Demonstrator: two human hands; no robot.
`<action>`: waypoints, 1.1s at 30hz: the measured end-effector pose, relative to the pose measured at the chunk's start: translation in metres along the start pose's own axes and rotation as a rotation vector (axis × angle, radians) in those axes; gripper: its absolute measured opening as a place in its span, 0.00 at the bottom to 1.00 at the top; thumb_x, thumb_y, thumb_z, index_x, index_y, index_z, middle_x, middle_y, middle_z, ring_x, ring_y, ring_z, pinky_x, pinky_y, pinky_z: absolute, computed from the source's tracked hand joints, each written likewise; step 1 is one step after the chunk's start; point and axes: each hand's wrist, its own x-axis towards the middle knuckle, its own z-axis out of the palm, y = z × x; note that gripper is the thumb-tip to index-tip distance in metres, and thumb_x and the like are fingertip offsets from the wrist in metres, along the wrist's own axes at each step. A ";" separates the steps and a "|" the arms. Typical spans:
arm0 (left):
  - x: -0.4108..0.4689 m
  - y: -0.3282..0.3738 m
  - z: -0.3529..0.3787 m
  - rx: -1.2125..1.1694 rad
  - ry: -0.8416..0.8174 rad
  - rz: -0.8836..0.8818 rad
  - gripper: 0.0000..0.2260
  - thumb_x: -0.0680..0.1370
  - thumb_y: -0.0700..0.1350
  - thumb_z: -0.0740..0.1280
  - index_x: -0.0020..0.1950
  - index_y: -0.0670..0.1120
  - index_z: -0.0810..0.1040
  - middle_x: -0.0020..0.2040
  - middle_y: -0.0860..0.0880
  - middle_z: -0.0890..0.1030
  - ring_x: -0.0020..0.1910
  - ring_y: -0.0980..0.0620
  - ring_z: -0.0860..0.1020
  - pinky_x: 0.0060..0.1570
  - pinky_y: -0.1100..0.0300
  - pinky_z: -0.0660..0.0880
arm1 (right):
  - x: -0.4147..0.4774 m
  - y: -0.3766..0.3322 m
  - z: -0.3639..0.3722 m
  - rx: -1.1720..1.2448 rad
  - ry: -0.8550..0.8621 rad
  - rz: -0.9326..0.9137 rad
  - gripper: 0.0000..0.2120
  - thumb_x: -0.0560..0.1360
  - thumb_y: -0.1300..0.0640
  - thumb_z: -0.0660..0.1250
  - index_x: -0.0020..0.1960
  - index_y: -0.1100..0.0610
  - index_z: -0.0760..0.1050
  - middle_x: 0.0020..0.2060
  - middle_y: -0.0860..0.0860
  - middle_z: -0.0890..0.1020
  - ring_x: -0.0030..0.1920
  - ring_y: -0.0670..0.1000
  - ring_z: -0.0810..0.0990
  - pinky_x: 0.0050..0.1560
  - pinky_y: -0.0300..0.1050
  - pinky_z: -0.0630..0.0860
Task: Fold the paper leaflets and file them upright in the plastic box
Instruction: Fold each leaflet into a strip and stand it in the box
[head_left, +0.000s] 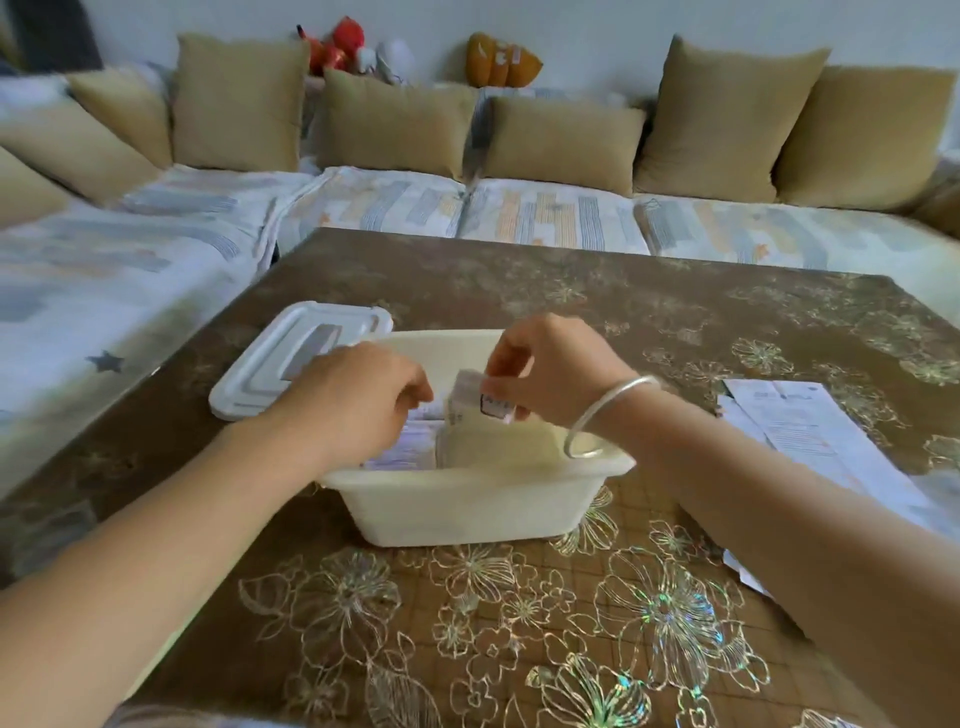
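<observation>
At frame centre, a folded leaflet (470, 397) stands upright in the box (467, 499), pinched at its top edge by the right hand (556, 366), probably so it drops in vertically. The left hand (358, 397), fingers curled down inside the box, seems to press the filed leaflets (402, 447) leftward to open a slot; whether it grips any I cannot tell. The box's right half looks empty, leaving room. The lid (291, 358) lies upper left, touching or just beside the box; unfolded sheets (800, 421) wait at right on the table (519, 275).
</observation>
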 end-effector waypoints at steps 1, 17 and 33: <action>0.004 0.000 0.004 0.062 -0.033 -0.003 0.14 0.80 0.40 0.62 0.59 0.55 0.81 0.56 0.53 0.83 0.52 0.52 0.80 0.53 0.56 0.77 | 0.011 -0.001 0.009 -0.104 -0.020 -0.001 0.06 0.73 0.50 0.69 0.38 0.50 0.78 0.35 0.47 0.83 0.38 0.50 0.83 0.41 0.43 0.79; 0.021 -0.024 0.031 0.243 -0.173 0.115 0.18 0.75 0.37 0.63 0.56 0.57 0.81 0.51 0.53 0.82 0.49 0.48 0.80 0.49 0.50 0.79 | 0.056 0.003 0.048 -0.378 -0.150 -0.018 0.07 0.72 0.51 0.68 0.49 0.50 0.80 0.46 0.49 0.82 0.47 0.54 0.80 0.44 0.44 0.77; 0.016 -0.007 0.012 0.327 -0.250 0.109 0.15 0.76 0.39 0.60 0.57 0.55 0.79 0.47 0.52 0.80 0.37 0.52 0.72 0.28 0.63 0.59 | 0.042 0.003 0.038 -0.448 -0.202 -0.008 0.03 0.72 0.50 0.67 0.45 0.48 0.78 0.46 0.46 0.81 0.47 0.53 0.80 0.40 0.42 0.73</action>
